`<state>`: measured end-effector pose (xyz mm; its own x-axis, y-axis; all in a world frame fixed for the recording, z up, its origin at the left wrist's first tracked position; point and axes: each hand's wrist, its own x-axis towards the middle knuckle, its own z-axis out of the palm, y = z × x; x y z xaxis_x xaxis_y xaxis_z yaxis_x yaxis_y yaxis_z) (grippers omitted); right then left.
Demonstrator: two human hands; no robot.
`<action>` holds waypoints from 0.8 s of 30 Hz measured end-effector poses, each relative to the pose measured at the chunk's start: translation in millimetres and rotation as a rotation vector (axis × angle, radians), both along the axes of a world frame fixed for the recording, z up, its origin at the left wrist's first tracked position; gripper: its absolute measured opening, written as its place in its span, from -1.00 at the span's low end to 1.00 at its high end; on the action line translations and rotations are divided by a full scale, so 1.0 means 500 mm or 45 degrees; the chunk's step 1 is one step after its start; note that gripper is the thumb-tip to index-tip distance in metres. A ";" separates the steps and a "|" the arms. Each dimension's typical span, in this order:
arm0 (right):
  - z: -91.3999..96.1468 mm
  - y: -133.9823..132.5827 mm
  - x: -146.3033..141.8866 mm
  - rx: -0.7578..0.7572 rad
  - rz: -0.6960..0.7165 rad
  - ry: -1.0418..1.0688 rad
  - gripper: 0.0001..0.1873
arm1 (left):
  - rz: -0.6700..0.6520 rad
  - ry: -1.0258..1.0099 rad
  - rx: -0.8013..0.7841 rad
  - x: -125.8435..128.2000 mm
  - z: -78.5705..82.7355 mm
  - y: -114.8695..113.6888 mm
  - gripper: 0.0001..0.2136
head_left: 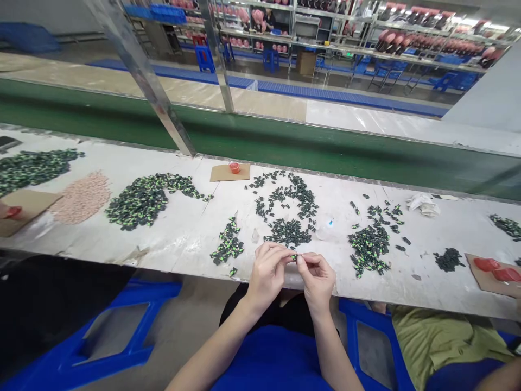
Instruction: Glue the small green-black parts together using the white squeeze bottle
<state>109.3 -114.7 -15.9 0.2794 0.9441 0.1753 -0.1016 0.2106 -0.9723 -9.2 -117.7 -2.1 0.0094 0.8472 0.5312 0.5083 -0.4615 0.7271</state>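
Note:
My left hand (268, 271) and my right hand (316, 278) meet at the near edge of the white worktable (183, 233). Together their fingertips pinch one small black and green part (293, 257). Just beyond the hands lies a loose spread of the same small dark parts (287, 209). A compact pile of black and green parts (228, 244) sits to the left of my left hand. Another pile (369, 247) lies to the right of my right hand.
A cardboard piece with a small red cap (234, 167) lies at the table's far edge. A larger dark pile (142, 201) and a pinkish pile (81, 196) lie left. A green conveyor belt (285, 141) runs behind. Blue stools (122, 331) stand below. A person in olive clothing (439, 336) sits right.

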 end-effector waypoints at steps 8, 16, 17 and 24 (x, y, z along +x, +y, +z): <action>0.014 0.011 0.050 0.005 0.283 -0.092 -0.93 | -0.060 0.191 -0.096 0.001 0.006 0.011 -0.76; -0.001 0.016 0.036 -0.054 0.177 0.044 -0.70 | -0.117 0.272 -0.016 -0.007 0.002 0.013 -0.68; -0.002 0.018 0.035 -0.045 0.181 0.028 -0.70 | -0.110 0.275 -0.001 -0.007 -0.001 0.012 -0.68; -0.016 0.020 0.102 -0.037 0.192 -0.470 -0.82 | -0.211 0.316 -0.269 -0.002 -0.030 0.023 -0.56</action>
